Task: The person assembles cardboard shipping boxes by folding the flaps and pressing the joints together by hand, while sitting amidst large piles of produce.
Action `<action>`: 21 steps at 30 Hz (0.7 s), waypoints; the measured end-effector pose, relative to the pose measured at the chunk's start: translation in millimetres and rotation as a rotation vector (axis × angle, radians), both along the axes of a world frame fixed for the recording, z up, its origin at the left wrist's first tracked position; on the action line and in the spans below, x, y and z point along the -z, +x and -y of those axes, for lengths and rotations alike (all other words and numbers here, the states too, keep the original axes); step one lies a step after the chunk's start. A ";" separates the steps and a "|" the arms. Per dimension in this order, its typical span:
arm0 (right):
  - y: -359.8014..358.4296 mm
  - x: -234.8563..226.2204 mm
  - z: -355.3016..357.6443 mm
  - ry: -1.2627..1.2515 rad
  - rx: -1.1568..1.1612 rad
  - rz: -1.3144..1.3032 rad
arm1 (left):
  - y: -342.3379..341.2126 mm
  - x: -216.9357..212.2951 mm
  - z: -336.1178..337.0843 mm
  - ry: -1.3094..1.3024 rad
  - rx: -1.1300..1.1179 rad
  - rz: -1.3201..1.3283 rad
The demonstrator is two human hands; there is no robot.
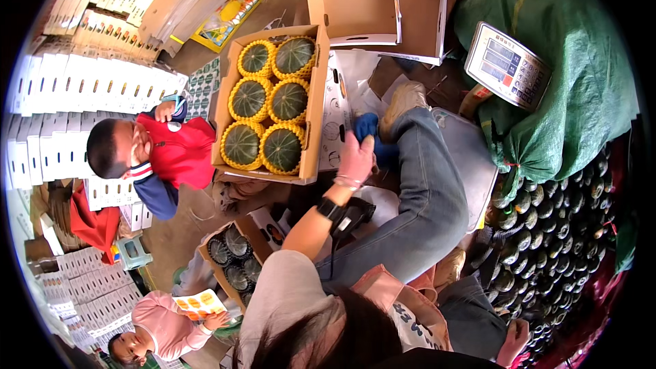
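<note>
"Yellow foam nets (236, 163), six of them, each cupping a green squash (288, 101). What are they packed in?"

"One open cardboard box (313, 116), two columns of three. It sits up and to the left of the left hand (357, 158)."

"What is that hand holding?"

"Its fingers are curled just beside a blue cloth (367, 125), close to a tan shoe (404, 102). Whether it grips the cloth, I cannot tell."

"And the right hand (515, 340)?"

"Down at the lower right, near a heap of dark squashes (550, 232). I can't tell whether it is clenched, loose or holding something."

"Any other containers?"

"A smaller box (254, 236) below the first, with at least four dark squashes showing in it. Open boxes (355, 0) at the top show their brown insides. At upper right bulges a green sack (574, 20), its contents hidden, with a scale display (507, 65) in front. White boxes (96, 85) are stacked along the left, behind a person in a red vest (181, 150)."
</note>
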State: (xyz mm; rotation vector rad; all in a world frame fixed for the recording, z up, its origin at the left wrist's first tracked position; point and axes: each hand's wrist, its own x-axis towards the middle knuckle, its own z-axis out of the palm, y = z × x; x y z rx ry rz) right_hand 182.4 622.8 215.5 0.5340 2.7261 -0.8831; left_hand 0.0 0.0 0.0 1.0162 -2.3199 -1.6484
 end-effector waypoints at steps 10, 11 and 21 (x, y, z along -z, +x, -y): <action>9.5 -9.3 34.2 -0.161 0.023 -0.154 | 1.4 -217.9 39.4 -0.111 0.092 -0.696; 14.1 -10.5 32.4 -0.102 0.026 -0.165 | 2.1 -217.0 40.5 -0.199 0.126 -0.714; 3.8 27.9 -15.3 -0.048 -0.057 -0.155 | -0.4 -90.7 -10.1 -0.838 1.422 0.913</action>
